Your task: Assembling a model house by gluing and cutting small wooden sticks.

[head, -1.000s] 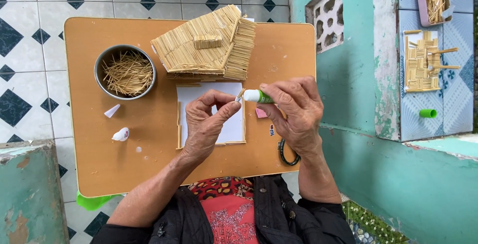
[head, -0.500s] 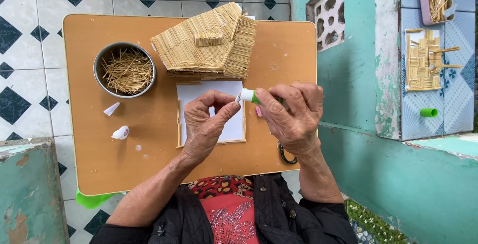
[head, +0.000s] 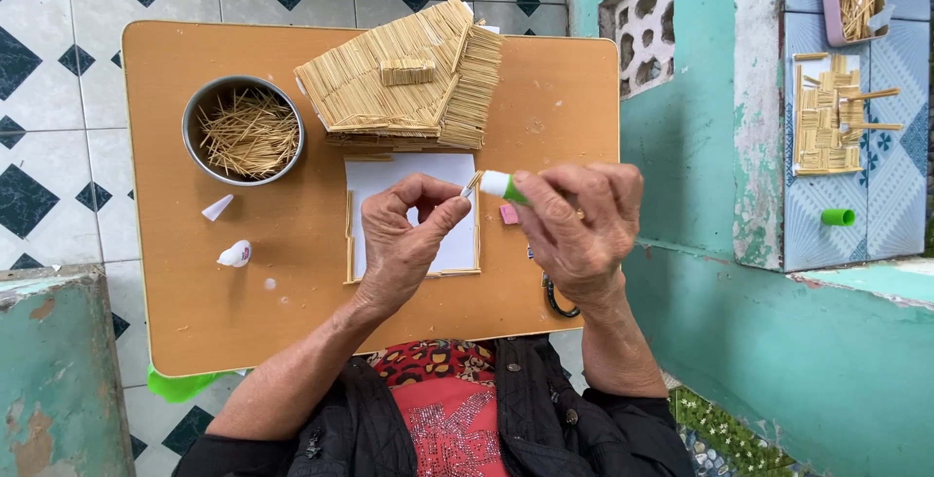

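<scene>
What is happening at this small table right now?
A person sits at a wooden table. The left hand pinches a thin stick and the right hand holds a green-and-white glue tube with its tip at the stick's end. Below the hands lies a white sheet edged with sticks. Behind it stands a model roof made of sticks, and a metal bowl of loose sticks sits to the left.

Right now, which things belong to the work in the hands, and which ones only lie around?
In use:
left hand pinching a toothpick
right hand holding glue tube
white card

Lying about:
bowl of toothpicks
toothpick roof
small white caps
green cap
</scene>
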